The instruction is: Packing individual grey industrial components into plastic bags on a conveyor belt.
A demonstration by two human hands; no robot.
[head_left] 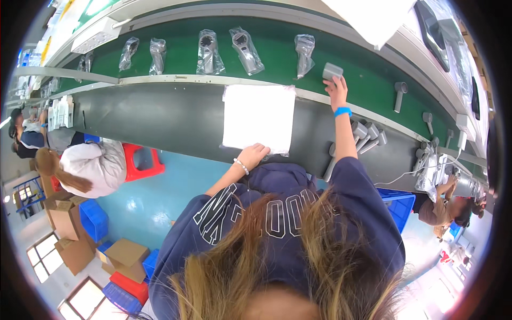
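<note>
Left arm: comes up from the lower edge in a dark blue sleeve, bent at the elbow, bare forearm angled up and to the right.
Left wrist: wears a bracelet of pale beads.
Left hand (pixel 255 154): lies palm down, fingers loosely curled, knuckles toward the camera; whether it grips anything cannot be told.
Right arm: stretched out almost straight, far beyond the left hand, sleeve pushed back to the elbow, forearm bare.
Right wrist: carries a bright blue band.
Right hand (pixel 337 88): reaches up and away from the body, fingers spread and extended, fingertips at the far end of the reach.
</note>
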